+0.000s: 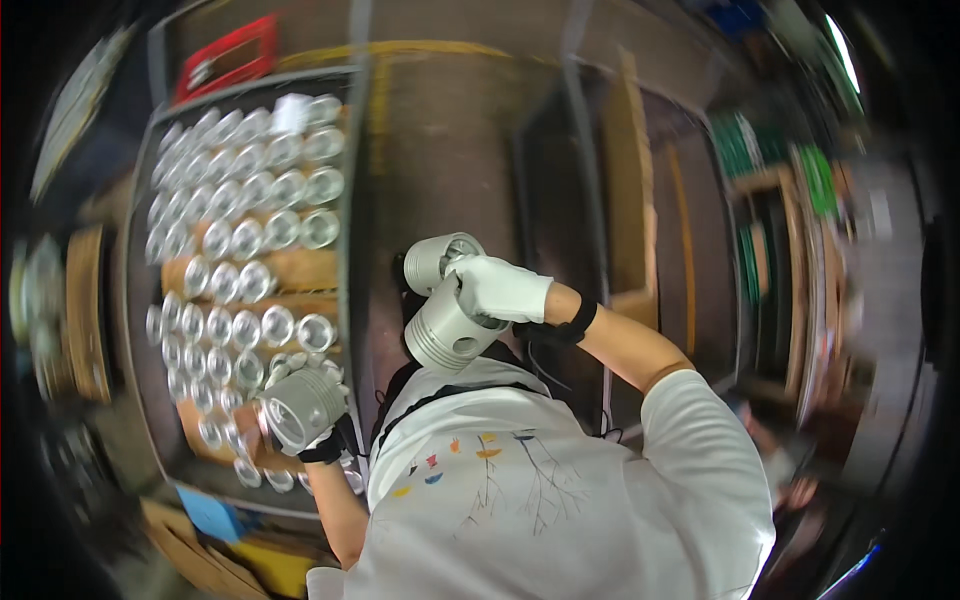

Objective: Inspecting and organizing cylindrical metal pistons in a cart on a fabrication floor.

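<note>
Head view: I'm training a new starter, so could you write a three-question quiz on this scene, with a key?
1. Choose one: how many grooved pistons does the right hand hold? A: none; B: one; C: two.
2. True or false: in the picture, the red frame lies to the left of that hand.
3. Fill in: the wristband on that arm is ____ in colour.

Key: 1, C; 2, true; 3, black.

A white strip [843,52], possibly a lamp, is glaring at upper right, while the dim surroundings are blurring and bending toward darkening edges.
</note>
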`<state>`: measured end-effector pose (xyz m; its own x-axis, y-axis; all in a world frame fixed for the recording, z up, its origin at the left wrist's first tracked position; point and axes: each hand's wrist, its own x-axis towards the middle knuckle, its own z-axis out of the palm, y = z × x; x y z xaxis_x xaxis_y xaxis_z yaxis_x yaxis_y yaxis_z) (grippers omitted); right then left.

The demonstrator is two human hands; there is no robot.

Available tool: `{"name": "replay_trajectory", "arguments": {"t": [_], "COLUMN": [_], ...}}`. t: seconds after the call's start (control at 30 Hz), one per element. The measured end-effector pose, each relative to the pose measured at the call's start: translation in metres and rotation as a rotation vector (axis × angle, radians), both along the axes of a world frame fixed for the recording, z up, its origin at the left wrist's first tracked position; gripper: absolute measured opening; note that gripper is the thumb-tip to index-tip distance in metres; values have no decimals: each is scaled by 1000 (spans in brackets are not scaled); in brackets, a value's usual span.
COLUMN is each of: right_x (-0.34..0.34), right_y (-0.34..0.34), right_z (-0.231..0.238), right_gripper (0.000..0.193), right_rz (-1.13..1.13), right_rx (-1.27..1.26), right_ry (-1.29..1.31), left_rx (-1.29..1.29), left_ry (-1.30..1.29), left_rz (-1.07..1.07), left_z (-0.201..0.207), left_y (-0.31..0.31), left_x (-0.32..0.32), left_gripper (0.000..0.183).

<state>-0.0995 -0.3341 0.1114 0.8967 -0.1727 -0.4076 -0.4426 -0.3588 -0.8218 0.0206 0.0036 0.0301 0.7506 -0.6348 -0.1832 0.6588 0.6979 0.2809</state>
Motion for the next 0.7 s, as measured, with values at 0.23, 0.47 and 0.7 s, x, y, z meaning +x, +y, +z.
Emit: {"name": "replay_trajectory", "arguments": {"t": [0.23, 0.47, 0.7], "right_x": [-291, -441, -599], "right_y": [-34, -27, -73], "right_z": [-28, 54, -68], "right_gripper": [35, 18, 19], "right_rz": [-583, -1071, -1245], "right_rx": [206, -203, -204], "right_ry": [-302, 10, 369], "left_rx": [-70, -23, 156], "left_ry": [190, 148, -95], "left_rz": [-824, -1104, -1302], "left_z": [11, 23, 47], "left_y": [-121, -225, -311], "left_x": [8, -58, -164], "left_gripper": [41, 48, 42]}}
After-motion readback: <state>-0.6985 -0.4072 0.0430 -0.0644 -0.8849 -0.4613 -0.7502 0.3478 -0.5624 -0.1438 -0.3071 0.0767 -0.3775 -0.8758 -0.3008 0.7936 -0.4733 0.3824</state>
